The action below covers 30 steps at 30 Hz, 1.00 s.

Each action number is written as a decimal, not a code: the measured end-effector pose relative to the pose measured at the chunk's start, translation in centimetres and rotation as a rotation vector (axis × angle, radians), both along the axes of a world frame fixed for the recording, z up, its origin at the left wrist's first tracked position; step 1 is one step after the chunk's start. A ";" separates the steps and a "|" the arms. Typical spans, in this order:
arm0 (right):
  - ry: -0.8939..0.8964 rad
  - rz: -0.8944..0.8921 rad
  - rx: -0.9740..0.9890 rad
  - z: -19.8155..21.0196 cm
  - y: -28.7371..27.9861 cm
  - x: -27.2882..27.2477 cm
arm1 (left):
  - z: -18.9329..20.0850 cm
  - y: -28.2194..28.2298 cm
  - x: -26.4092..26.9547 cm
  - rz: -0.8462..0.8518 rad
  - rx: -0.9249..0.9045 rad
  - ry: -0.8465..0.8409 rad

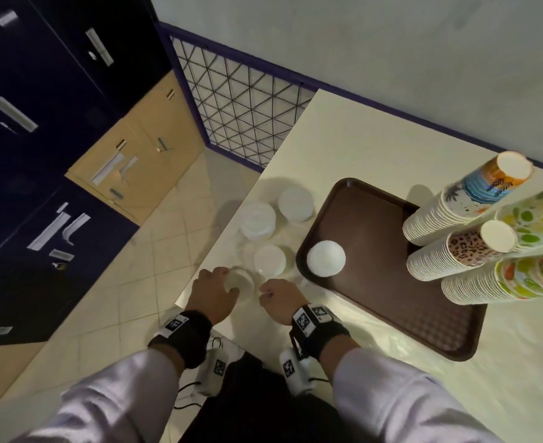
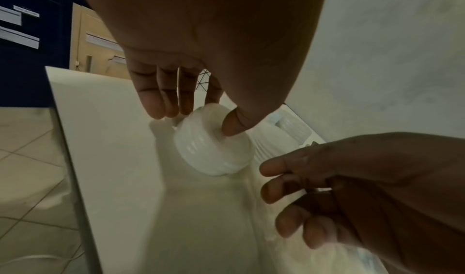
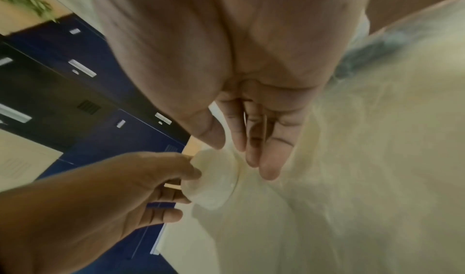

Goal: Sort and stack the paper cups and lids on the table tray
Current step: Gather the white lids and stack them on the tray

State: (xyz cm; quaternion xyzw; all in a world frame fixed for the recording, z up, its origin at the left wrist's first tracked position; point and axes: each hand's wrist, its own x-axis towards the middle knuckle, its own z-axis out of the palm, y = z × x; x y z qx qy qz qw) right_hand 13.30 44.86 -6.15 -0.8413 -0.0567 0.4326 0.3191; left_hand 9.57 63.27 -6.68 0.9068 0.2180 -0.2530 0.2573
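Left hand (image 2: 201,45) fingers grasp the lid stack (image 2: 214,143); right hand (image 2: 365,189) fingers hang released beside it.

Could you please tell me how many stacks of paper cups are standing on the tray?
4, all at the brown tray's far right end: beach-print stack, lime-print stack, leopard-print stack, nearest fruit-print stack. More may be hidden beyond the frame.

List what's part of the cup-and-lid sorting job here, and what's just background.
Job: brown tray; cup stacks; lid stack on tray; lid stacks on table; lid stack gripped by left hand; right hand.

Background: lockers, wire grid panel, floor tiles.
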 end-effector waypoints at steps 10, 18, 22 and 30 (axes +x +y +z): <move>0.046 -0.079 0.031 -1.9 2.7 -0.8 | -0.9 0.7 -0.1 0.113 -0.151 0.076; 0.135 -0.236 0.128 -2.0 1.9 -1.0 | -1.6 0.9 -0.5 0.240 -0.283 0.066; 0.159 -0.277 0.156 -1.4 1.8 -1.0 | -1.6 0.2 -0.6 0.270 -0.362 0.065; 0.192 -0.351 0.261 0.0 0.8 -1.1 | 1.3 -0.8 -0.8 0.297 -0.611 -0.075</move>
